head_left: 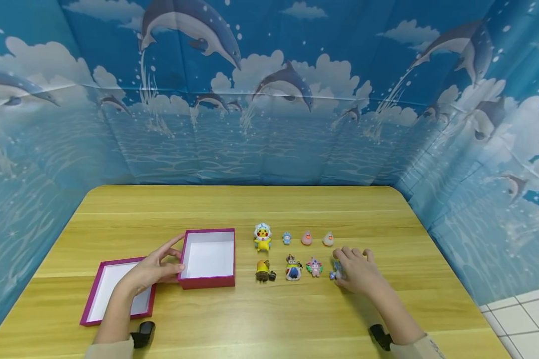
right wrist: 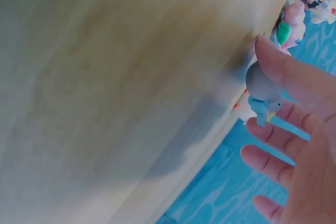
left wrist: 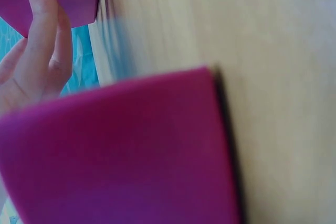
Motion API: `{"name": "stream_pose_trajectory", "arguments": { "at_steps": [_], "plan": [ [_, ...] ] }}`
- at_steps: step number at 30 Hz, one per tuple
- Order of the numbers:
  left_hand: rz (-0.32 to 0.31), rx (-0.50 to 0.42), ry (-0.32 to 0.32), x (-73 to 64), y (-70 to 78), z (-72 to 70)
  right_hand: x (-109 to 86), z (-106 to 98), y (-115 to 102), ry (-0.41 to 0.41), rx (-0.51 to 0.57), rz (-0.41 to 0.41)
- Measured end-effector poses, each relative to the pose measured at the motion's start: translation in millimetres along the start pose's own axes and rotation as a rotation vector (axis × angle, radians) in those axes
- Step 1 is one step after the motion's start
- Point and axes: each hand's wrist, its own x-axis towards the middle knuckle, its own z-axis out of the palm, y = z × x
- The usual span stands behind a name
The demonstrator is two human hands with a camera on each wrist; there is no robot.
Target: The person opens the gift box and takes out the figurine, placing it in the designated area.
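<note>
My left hand (head_left: 150,271) touches the left wall of an open magenta box (head_left: 208,283) with a white inside. In the left wrist view, a straight finger (left wrist: 43,9) lies against the box's outer side. My right hand (head_left: 358,271) is at the right end of the near row of toys. Its thumb and index finger pinch a small grey-and-blue bird-like figurine (right wrist: 262,85), partly covered by the hand in the head view. Just left of it stands a pink figurine (head_left: 315,267) with green parts. A crowned yellow figurine (head_left: 293,268) stands farther left.
The magenta lid (head_left: 117,291) lies inside up under my left forearm. A yellow-and-brown figurine (head_left: 262,270) is right of the box. Behind are a yellow figurine in a white hood (head_left: 262,238), a small blue figurine (head_left: 287,238), a pink duck (head_left: 307,239) and a white duck (head_left: 328,239).
</note>
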Motion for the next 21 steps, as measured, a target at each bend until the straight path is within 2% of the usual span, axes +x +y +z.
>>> {"name": "stream_pose_trajectory", "arguments": {
  "at_steps": [10,21],
  "plan": [
    [-0.002,-0.024,-0.005,-0.4,0.3,-0.3,-0.3,1.3,-0.7,-0.03,0.003,-0.009],
    [0.004,0.001,0.003,-0.5,-0.2,-0.2,0.3,1.7,-0.5,-0.071,0.02,-0.021]
  ]
}}
